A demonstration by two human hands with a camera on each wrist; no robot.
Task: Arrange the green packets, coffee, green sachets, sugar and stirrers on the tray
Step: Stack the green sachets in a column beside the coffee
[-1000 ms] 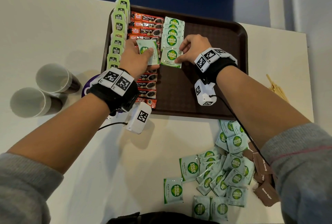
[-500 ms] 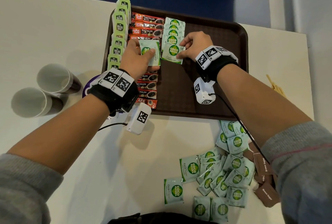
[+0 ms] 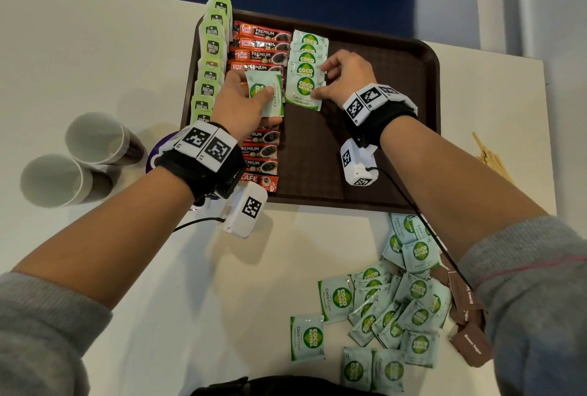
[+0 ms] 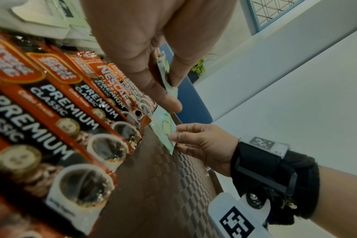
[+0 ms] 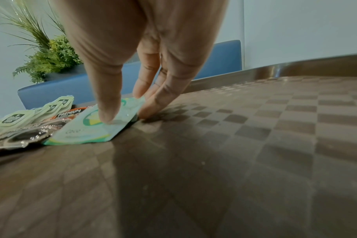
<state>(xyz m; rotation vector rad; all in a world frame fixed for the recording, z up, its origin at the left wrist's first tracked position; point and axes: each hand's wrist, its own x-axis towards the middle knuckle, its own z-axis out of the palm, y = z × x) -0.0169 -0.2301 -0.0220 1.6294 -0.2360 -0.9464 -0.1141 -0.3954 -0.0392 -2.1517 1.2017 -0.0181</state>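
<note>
A brown tray (image 3: pixel 397 110) holds a column of green tea packets (image 3: pixel 211 46) along its left edge. Beside them lie red coffee sticks (image 3: pixel 263 56), then an overlapping column of green sachets (image 3: pixel 306 59). My right hand (image 3: pixel 320 84) pinches the right edge of the nearest sachet (image 3: pixel 303 90), which lies flat at the column's near end. In the right wrist view the thumb presses on this sachet (image 5: pixel 86 130). My left hand (image 3: pixel 251 100) hovers over the coffee sticks and grips a few more sachets (image 3: pixel 266 94) between thumb and fingers.
Loose green sachets (image 3: pixel 397 310) lie heaped on the white table in front of the tray, with brown sugar packets (image 3: pixel 470 341) at their right. Wooden stirrers (image 3: pixel 492 157) lie right of the tray. Two paper cups (image 3: pixel 92 138) lie on their sides at the left.
My right hand has slid its sachet away from me, up the tray, until it overlaps the column of sachets. The left hand has stayed nearly still with its sachets.
</note>
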